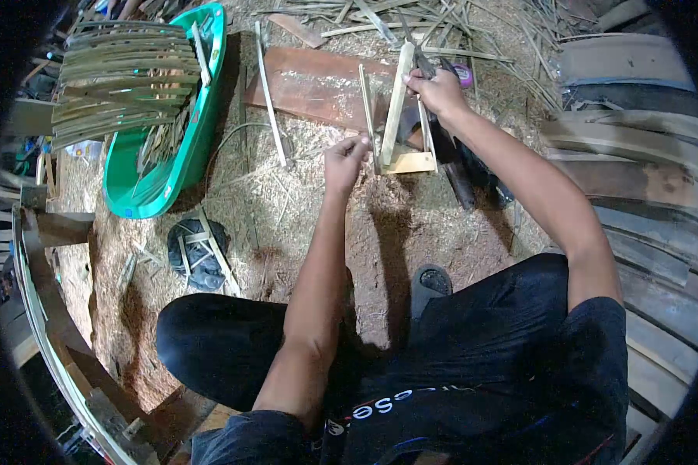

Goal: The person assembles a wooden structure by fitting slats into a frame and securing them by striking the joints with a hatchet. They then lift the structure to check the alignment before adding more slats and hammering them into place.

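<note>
My right hand [440, 91] is closed at the upper right of a small wooden frame. A dark, narrow tool [422, 63] sticks out of its fingers; its exact kind does not show. The thumb side touches a pale wooden slat [396, 108] that slants down into the frame. Thin upright strips, the left one [368, 105] among them, rise from a short crosspiece [411, 163] at the near end. Beside the left strip, my left hand [346, 161] has its fingers pinched together; what they hold, if anything, is too small to make out.
A reddish-brown board [310, 85] lies behind the frame on ground strewn with shavings. At left, a green tub [182, 174] carries a curved slatted bundle [128, 81]. A black round object [198, 252] with sticks sits nearer. Stacked planks [636, 147] line the right.
</note>
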A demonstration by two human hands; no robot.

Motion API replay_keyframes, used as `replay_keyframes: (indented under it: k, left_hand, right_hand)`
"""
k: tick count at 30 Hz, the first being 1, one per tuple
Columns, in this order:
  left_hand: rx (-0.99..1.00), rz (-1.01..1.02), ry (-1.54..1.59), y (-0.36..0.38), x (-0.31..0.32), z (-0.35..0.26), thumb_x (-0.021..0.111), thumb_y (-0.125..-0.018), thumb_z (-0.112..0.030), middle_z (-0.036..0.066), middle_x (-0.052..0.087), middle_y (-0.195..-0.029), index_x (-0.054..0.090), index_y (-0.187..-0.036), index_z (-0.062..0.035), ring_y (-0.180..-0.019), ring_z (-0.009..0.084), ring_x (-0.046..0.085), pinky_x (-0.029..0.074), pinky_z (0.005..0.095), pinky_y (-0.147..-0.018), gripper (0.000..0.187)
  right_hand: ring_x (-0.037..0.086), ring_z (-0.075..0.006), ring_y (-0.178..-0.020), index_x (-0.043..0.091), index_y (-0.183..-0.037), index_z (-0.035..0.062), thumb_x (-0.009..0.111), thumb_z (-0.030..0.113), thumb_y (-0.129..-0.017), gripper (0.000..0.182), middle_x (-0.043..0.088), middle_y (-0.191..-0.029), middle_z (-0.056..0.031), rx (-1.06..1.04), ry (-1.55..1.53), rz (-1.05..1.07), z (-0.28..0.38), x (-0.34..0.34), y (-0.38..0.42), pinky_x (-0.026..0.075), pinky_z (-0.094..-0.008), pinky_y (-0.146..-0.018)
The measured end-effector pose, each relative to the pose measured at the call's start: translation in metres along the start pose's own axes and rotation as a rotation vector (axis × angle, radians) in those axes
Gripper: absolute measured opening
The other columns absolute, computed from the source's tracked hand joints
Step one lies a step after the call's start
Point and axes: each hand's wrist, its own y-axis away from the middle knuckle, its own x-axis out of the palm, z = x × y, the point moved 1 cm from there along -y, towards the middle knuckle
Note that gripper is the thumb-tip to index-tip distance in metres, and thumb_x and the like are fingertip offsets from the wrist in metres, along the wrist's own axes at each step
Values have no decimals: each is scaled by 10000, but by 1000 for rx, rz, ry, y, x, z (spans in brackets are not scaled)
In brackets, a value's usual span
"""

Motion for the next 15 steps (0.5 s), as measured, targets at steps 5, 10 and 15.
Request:
replay_keyframes:
  k: [5, 10, 15]
  left_hand:
    - [164, 14, -158, 10, 12, -16, 782, -814, -184, 57, 674, -878, 705, -1139, -41, -823, 127, 611, 501, 269, -696, 364]
    - [215, 45, -163, 2, 26, -15, 773, -810, -174, 91, 703, -843, 735, -1048, -10, -736, 140, 618, 500, 273, -686, 291]
    - [-168, 72, -9, 14, 12, -20, 745, -811, -125, 18, 654, -694, 746, -929, -16, -579, 64, 541, 396, 211, -525, 160]
  right_hand:
    - [597, -102, -661, 700, -941, 21, 762, 207, -828, 226, 671, -760, -20, -6, 31, 85, -3, 3, -7, 468, -275, -602]
    - [571, -121, -621, 690, -893, 26, 754, 329, -837, 314, 637, -683, -30, -149, 319, 17, 6, 0, 4, 448, -310, -570]
    - [607, -262, -639, 592, -861, 0, 590, 534, -912, 536, 611, -669, -129, -355, 660, -28, 8, -29, 22, 468, -397, -602]
